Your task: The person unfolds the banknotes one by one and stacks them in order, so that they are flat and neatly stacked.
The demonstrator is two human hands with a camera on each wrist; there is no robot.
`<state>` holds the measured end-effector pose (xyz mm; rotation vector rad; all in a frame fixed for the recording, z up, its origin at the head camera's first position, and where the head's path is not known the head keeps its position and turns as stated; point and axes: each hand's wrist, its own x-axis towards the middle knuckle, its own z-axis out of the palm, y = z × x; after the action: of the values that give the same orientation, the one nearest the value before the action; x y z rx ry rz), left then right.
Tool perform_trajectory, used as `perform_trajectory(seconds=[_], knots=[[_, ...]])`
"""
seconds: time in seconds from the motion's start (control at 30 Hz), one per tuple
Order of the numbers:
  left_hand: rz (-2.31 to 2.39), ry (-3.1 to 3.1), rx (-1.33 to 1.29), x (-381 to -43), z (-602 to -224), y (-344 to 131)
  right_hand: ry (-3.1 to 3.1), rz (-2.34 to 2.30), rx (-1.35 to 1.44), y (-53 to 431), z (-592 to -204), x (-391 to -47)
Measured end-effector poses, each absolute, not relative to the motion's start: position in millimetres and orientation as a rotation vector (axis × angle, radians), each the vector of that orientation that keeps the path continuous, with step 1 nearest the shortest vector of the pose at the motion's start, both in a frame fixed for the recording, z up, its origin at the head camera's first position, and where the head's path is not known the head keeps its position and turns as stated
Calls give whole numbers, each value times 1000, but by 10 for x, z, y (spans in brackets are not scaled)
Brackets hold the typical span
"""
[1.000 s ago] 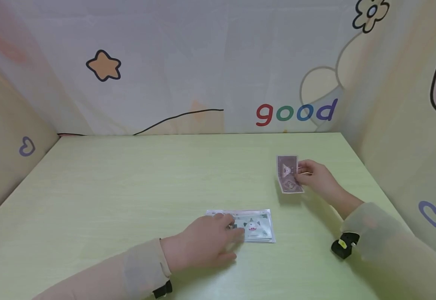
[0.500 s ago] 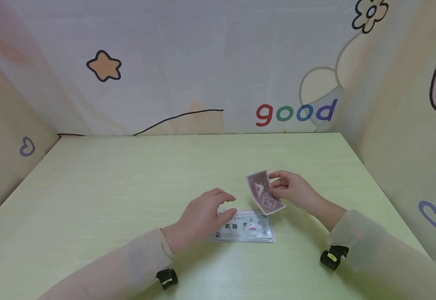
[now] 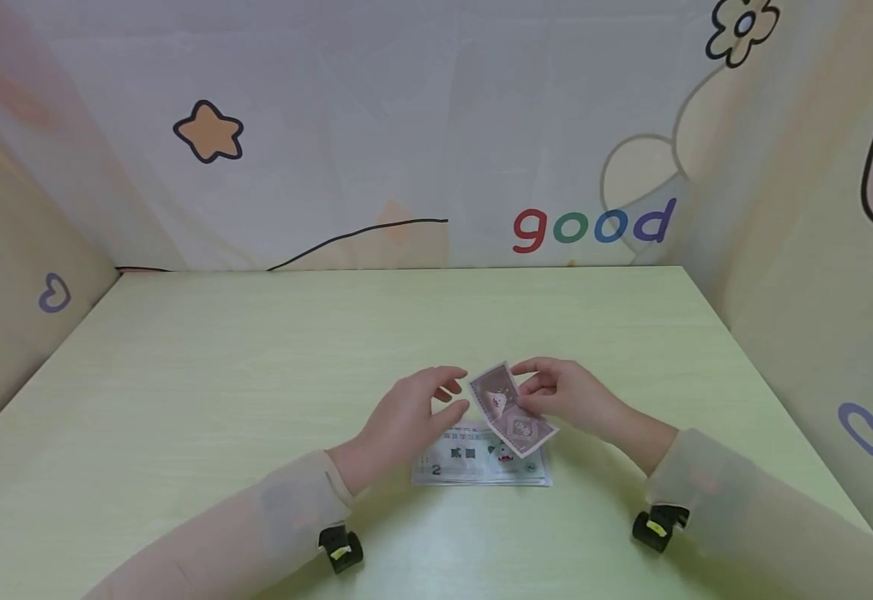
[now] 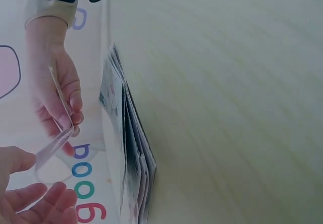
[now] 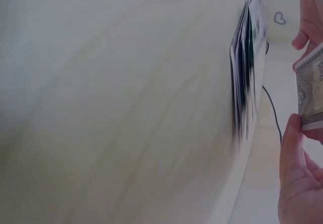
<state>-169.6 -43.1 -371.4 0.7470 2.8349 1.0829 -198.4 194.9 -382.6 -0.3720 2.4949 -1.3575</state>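
Note:
My right hand pinches a small purple-brown play banknote by its right edge, between thumb and fingers. The note is tilted and slightly bent, raised over a stack of pale play banknotes and overlapping it in the head view. My left hand hovers at the note's left corner, thumb and fingers spread apart with nothing gripped. In the left wrist view, the left thumb is right by the note's near end. The uneven edges of several stacked notes show in the right wrist view.
The pale green table stretches around the stack. A printed cloth backdrop with a star and the word "good" stands behind it, with side walls left and right. Black wrist cameras sit on both sleeves.
My right hand has brought the purple-brown note left and nearer, over the stack. My left hand has lifted from the stack and moved up beside the note, uncovering the top note's printing.

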Motion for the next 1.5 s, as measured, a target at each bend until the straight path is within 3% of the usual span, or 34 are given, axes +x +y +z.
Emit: perform_trajectory(seconds=[0.67, 0.93, 1.5], knots=[[1462, 2598, 658, -1791, -3767, -427, 2475, -1255, -563, 1794, -3780, -1860], [1642, 2548, 509, -1835, -3783, -480, 2394, -1204, -480, 1954, -3733, -1871], [1626, 2391, 299, -1822, -3841, -576, 2214, -1344, -519, 2084, -3722, -1865]])
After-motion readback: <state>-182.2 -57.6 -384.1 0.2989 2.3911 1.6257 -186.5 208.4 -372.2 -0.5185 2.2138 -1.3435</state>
